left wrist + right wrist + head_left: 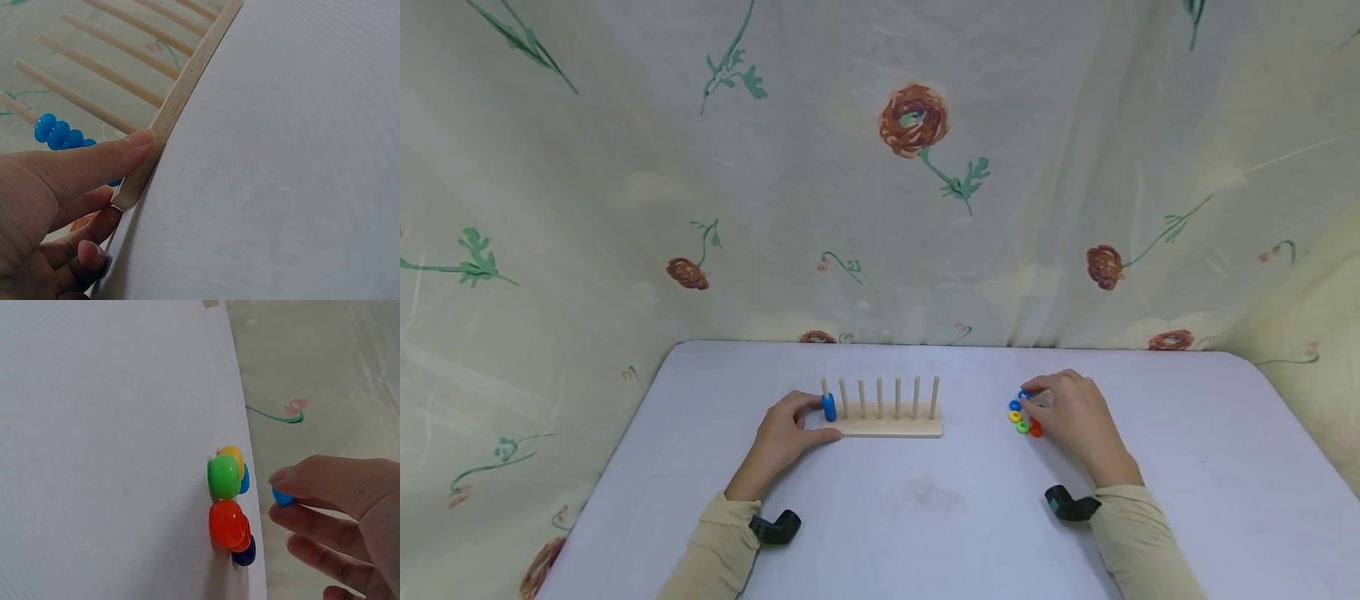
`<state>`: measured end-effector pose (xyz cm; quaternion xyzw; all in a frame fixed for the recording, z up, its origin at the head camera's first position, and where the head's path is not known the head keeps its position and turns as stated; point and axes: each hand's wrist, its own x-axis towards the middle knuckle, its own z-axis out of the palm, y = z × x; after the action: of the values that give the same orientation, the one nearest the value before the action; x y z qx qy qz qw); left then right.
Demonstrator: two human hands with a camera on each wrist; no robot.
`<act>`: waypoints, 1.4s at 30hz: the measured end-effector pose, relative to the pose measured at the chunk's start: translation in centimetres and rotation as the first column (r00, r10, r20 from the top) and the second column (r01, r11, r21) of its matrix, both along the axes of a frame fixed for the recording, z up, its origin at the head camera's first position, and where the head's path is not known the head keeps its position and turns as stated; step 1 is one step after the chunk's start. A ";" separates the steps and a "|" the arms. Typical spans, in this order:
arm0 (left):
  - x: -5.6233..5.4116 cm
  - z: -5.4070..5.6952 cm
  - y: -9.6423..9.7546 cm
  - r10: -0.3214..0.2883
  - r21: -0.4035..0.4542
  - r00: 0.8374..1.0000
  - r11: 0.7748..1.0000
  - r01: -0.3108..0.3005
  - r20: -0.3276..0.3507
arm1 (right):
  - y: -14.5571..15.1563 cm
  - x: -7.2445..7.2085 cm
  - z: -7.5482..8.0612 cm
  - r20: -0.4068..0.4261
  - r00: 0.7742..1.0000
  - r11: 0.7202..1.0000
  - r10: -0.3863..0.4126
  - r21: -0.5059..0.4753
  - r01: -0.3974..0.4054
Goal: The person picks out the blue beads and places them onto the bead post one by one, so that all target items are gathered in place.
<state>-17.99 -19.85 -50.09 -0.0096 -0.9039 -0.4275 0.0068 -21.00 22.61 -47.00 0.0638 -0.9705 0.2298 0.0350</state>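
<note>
My left hand (781, 435) grips the left end of a wooden peg board (891, 428). In the left wrist view its thumb (134, 145) lies along the front of the base, the other fingers round the end. Several blue beads (829, 407) are stacked on the leftmost peg; the other pegs are bare. To the right, my right hand (1078, 421) pinches a blue bead (282, 497) between thumb and fingers, above the table. Close by lie loose beads: green (225, 477), yellow (231, 454), orange-red (226, 524), dark blue (245, 552) and another blue one (1014, 406).
The white table (925, 517) has its far edge just beyond the peg board and beads. Behind it hangs a flowered curtain (1015, 275). Black wrist-worn devices, one on the left (777, 527) and one on the right (1070, 503), sit at the sleeves.
</note>
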 end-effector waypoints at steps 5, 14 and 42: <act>-0.1 0.0 0.0 0.003 -0.009 1.000 1.000 -0.003 -0.002 | -0.1 0.0 0.0 -0.056 0.998 0.999 0.024 -0.020 -0.025; -0.1 0.1 -0.1 0.007 -0.014 1.000 1.000 -0.007 -0.009 | -0.4 0.0 0.4 -0.072 0.996 0.999 0.044 -0.027 -0.046; -0.2 -0.2 0.0 0.014 0.001 1.000 1.000 -0.014 0.004 | -1.3 0.5 1.8 -0.111 0.989 0.990 0.097 -0.095 -0.108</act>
<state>-18.14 -19.85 -50.33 -0.0026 -0.9038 -0.4279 0.0081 -20.55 21.35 -45.17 0.1238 -0.9498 0.2764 0.0781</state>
